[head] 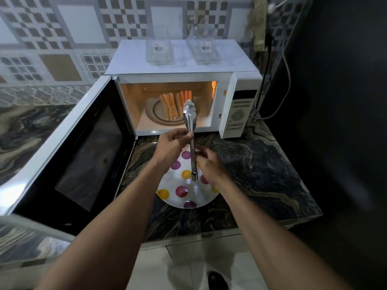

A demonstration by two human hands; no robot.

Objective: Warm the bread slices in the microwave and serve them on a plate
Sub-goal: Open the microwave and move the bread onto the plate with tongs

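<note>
Straight ahead the bread slices (174,106) stand edge-on inside the open microwave (129,65), my tongs (189,115) pointing lengthwise at them, left hand (170,144), nearer, pinching the shaft, right hand (210,167) curled by its tail, grip unclear

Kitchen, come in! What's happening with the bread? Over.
Left hand grips tongs, right hand at their handle. Bread slices upright in open microwave. Plate waiting below. Nothing blocking.
</note>
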